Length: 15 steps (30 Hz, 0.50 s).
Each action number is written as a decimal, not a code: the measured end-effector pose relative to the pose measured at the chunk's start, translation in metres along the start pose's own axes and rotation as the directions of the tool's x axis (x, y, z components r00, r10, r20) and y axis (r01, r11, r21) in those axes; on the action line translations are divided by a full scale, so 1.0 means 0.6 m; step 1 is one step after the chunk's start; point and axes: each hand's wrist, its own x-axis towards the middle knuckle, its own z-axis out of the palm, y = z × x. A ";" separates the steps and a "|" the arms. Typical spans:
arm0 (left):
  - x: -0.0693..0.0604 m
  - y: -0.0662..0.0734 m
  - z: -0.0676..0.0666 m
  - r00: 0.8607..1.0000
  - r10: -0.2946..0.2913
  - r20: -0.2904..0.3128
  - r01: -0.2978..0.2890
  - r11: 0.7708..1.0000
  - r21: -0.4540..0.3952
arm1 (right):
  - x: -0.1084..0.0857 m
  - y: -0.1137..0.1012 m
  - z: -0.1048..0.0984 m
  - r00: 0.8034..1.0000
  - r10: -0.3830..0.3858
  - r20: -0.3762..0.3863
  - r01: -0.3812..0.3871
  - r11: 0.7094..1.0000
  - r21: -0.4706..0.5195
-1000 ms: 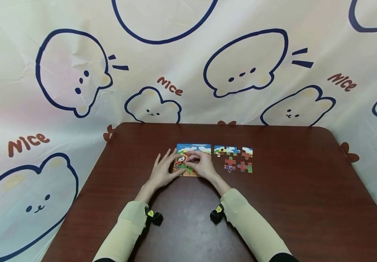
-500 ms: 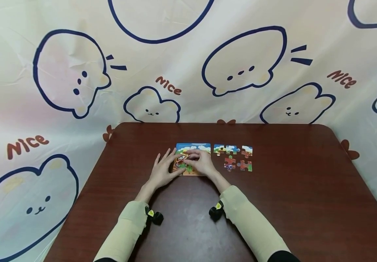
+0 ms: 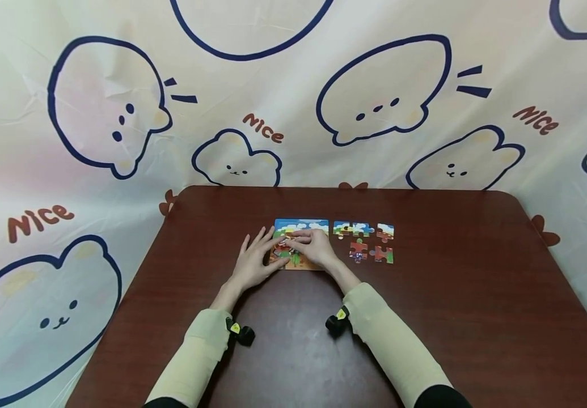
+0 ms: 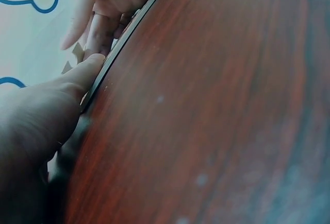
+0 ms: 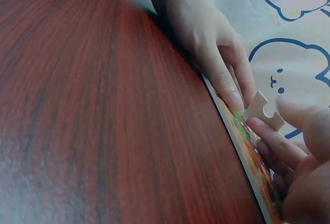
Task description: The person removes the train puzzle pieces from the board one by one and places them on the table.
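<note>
A jigsaw puzzle point(image 3: 300, 224) with a blue-sky scene lies on the table in the head view. My left hand point(image 3: 253, 262) rests at its left side with fingers spread, its thumb touching the puzzle near the lower edge. Over the middle of the puzzle, my right hand point(image 3: 319, 249) pinches a puzzle piece between thumb and fingers. In the right wrist view that puzzle piece point(image 5: 264, 108) stands tilted up, its pale back showing, close to the left fingertips. The right hand hides part of the picture beneath it.
Several loose puzzle pieces lie right of the puzzle, among them a red and green one point(image 3: 383, 254) and a sky one point(image 3: 385, 231). The brown table point(image 3: 451, 294) extends around them. A patterned cloth point(image 3: 293, 102) hangs behind it.
My right hand has turned and lifted the puzzle piece slightly over the puzzle, so less of its picture shows. The left hand stays in place; the head view has shifted a little.
</note>
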 end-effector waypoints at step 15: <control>-0.003 0.003 -0.001 1.000 0.001 0.026 -0.002 0.999 0.050 | -0.005 -0.001 -0.006 1.000 0.016 0.024 -0.016 1.000 0.003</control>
